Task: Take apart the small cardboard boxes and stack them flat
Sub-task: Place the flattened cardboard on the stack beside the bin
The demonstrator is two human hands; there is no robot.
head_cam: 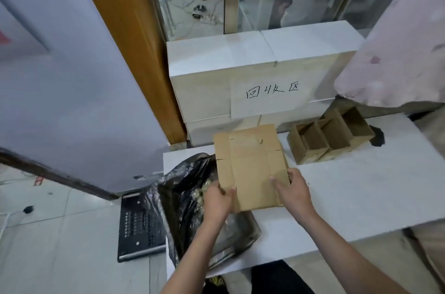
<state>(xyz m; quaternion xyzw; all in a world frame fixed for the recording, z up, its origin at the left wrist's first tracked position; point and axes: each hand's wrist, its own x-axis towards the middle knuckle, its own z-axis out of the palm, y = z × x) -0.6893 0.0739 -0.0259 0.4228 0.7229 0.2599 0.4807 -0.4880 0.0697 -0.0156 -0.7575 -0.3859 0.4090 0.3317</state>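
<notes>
Flattened box (250, 166): brown cardboard, opened out flat, held w/ its near edge low and far edge up, above the white table (361, 192) at its left-centre. Slits and fold lines show on the face; small torn patch near the top edge.
Left hand (218, 199): clamped on the flat's near-left corner, thumb on top, fingers under, out of sight.
Right hand (292, 193): clamped on the near-right edge, thumb lying on the face, fingers wrapped round the side.
Standing boxes (330, 136): small brown boxes still assembled, tops open, side by side in a row touching each other, on the table to the right of the flat, apart from it. Looks like three; exact count hard to tell.
Black bag (190, 197): glossy plastic, mouth open, on the table's left end, just under and left of the left hand; pale crumpled stuff inside, can't tell what.
White cartons (240, 72): big, stacked behind the table, touching its far side; paper sheet on the front w/ handwritten characters.
Keyboard-like device (139, 226): black, on the floor left of the table, partly under the bag.
Pink cloth (397, 41): hangs at upper right, over the cartons' right end.
Background: person in a white tee behind glass.
</notes>
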